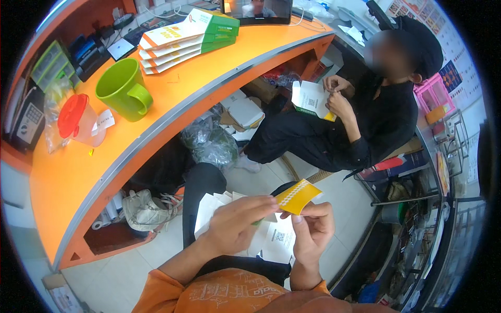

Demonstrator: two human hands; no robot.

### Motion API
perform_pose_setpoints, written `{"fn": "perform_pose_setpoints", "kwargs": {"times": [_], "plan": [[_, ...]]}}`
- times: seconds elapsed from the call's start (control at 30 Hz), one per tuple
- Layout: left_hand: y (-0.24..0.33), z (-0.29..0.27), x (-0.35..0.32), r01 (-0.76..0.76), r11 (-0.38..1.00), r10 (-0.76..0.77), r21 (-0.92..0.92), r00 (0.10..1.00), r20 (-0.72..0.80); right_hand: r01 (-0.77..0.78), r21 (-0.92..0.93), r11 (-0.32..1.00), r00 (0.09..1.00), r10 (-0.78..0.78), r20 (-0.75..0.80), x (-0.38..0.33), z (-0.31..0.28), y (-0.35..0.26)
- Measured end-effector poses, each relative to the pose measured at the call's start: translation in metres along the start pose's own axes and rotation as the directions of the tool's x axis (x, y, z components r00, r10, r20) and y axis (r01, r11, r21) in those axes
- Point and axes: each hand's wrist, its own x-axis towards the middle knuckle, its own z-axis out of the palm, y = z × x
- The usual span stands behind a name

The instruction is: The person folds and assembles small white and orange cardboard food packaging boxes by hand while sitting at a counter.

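Observation:
A small yellow card-like piece (299, 197) with a row of white marks is held up over my lap between both hands. My right hand (314, 229) pinches its lower right side with thumb and fingers. From the left, my left hand (235, 221) reaches its edge, fingers pressed together at the tips. Beneath the hands, an unfolded white carton (276, 240) with a printed square code rests on my lap, partly covered by the left hand. More white carton flaps (207, 211) show beside that hand. Whether the yellow piece joins the carton cannot be seen.
An orange curved counter (175, 99) bears a stack of white-and-green cartons (185, 41), a green mug (122, 88) and a red-lidded container (78, 120). Opposite sits a co-worker (386, 104) handling a similar carton (311, 99). Crowded shelves (412, 224) stand at right.

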Motion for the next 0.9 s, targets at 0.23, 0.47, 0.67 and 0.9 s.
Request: {"fn": "perform_pose_setpoints", "kwargs": {"times": [0.23,0.47,0.67,0.9], "plan": [[0.009,0.001,-0.001,0.244,0.955,-0.266,-0.168,0.956,-0.124,0.112,-0.119,0.987,0.994,-0.113,0.004,0.002,-0.01,0.007],[0.008,0.011,0.001,0.345,0.77,-0.485,-0.537,0.863,-0.142,0.241,-0.191,0.951,0.961,-0.261,-0.088,0.005,-0.004,0.019],[0.011,0.023,-0.005,0.323,0.621,-0.56,-0.714,0.82,-0.116,0.38,-0.563,0.734,0.919,-0.369,0.139,-0.002,0.002,0.021],[0.015,0.031,-0.003,0.275,0.683,-0.525,-0.677,0.829,-0.194,0.224,-0.316,0.922,0.973,-0.231,0.016,-0.009,0.008,0.024]]}}
